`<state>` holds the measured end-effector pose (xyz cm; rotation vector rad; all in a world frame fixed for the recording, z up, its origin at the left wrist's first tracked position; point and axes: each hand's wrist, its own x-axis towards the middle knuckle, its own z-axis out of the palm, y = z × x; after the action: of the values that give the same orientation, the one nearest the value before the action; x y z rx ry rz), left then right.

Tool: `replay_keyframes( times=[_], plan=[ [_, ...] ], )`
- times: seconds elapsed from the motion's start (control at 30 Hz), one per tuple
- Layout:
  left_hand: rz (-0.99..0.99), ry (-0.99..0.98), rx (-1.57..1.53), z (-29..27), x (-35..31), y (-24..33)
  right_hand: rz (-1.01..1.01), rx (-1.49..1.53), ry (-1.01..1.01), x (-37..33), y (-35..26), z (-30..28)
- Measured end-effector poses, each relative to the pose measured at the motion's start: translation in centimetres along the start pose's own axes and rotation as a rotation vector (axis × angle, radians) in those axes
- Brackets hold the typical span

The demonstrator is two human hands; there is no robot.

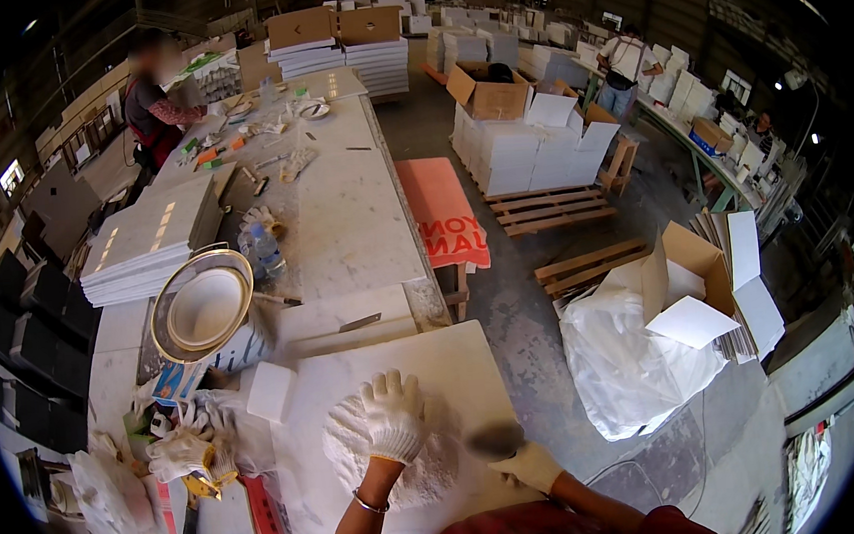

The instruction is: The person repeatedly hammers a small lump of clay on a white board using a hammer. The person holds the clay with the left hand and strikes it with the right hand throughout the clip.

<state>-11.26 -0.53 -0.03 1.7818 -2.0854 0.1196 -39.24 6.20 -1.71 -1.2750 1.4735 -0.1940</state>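
Observation:
My left hand [394, 413], in a white knitted glove, rests with fingers stretched out over a heap of white powder [345, 444]. The powder is spread on a pale slab [465, 364] at the table's near end. To its right, beside the slab's edge, my gloved right hand [533, 467] is closed on a dark oval object [494, 441], which is smeared by motion; I cannot make out its kind. A white block [271, 392] lies at the slab's left edge.
Left of the slab are spare gloves [183, 452], a black-handled tool [189, 532], plastic bags [112, 493] and a bucket [207, 306]. Beyond stand water bottles [265, 248] and stacked panels [144, 239]. A co-worker [156, 108] stands far left. A plastic-wrapped pile [625, 362] and open carton [693, 266] are on the right.

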Motion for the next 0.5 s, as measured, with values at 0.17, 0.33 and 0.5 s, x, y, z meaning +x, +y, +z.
replay_keyframes(
  times=[0.17, 0.33, 0.5],
  plan=[
    [-0.060, 0.004, 0.089, 4.1, 1.4, -2.2, -0.048, 0.020, 0.010, 1.4, 1.5, 0.6],
    [0.055, -0.180, 0.089, 2.7, -2.8, -2.2, -0.045, -0.007, 0.019, 1.2, 1.6, 0.7],
    [0.137, -0.200, 0.106, -1.2, -5.1, -2.1, -0.023, -0.051, 0.038, 0.6, 0.6, 0.6]
  ],
)
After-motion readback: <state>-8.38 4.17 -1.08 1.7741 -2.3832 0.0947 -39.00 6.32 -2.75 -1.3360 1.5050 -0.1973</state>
